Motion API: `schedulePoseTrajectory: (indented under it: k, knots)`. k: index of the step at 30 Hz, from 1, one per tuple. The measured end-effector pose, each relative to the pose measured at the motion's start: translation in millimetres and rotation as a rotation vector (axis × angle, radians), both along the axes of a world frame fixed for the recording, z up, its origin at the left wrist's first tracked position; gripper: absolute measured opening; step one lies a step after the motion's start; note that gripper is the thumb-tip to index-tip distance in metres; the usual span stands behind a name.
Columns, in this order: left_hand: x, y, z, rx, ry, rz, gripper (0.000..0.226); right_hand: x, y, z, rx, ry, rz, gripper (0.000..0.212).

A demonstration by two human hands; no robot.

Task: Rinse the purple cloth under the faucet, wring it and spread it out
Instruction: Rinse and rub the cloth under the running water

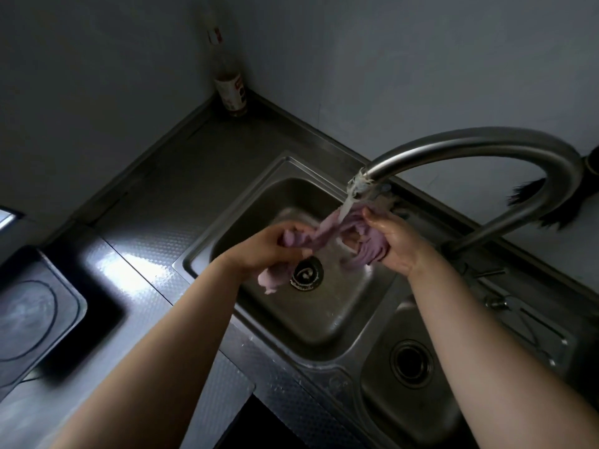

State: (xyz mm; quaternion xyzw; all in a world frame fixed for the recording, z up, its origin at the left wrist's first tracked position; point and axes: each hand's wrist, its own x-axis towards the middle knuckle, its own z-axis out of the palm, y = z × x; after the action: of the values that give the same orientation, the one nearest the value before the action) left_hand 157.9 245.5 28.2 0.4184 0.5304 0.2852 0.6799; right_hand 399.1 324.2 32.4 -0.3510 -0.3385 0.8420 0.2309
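Observation:
The purple cloth (327, 233) is bunched and stretched between both hands above the left sink basin (252, 202). My left hand (269, 249) grips one end, and a tail of cloth hangs below it near the drain (306, 273). My right hand (395, 244) holds the other bunched end, palm turned up. Water runs from the spout of the curved steel faucet (470, 147) onto the cloth between the hands.
A second basin (379, 377) with its own drain lies at the lower right. A bottle (231, 92) stands in the far corner of the counter. A stove top (35, 315) sits at the left. A dark brush (538, 202) lies behind the faucet.

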Motion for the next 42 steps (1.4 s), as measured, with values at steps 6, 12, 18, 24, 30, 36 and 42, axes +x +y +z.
schedulePoseTrajectory:
  k: [6, 12, 18, 24, 30, 36, 42]
  knots:
    - [17, -4, 1, -0.170, -0.075, 0.090, 0.041, -7, -2, -3, 0.018, 0.191, -0.016, 0.047]
    - [18, 3, 9, 0.053, 0.237, -0.055, 0.022, -3, -5, 12, 0.010, 0.169, -0.075, 0.036]
    - [9, 17, 20, 0.157, 0.212, 0.269, 0.038, 6, 0, 23, 0.016, -0.003, 0.010, 0.035]
    - [62, 34, 20, -0.146, -0.049, 0.658, 0.034, -47, -32, 25, 0.442, -0.619, -0.254, 0.024]
    - [103, 33, 26, -0.279, -0.227, 0.719, 0.032, -73, -29, 40, 0.565, -0.762, -0.391, 0.036]
    - [95, 34, 17, -0.265, -0.116, 0.711, 0.027, -79, -51, 25, 0.679, -0.841, -0.270, 0.040]
    - [102, 30, 24, -0.232, 0.076, 0.523, 0.040, -68, -30, 24, 0.576, -0.854, -0.392, 0.033]
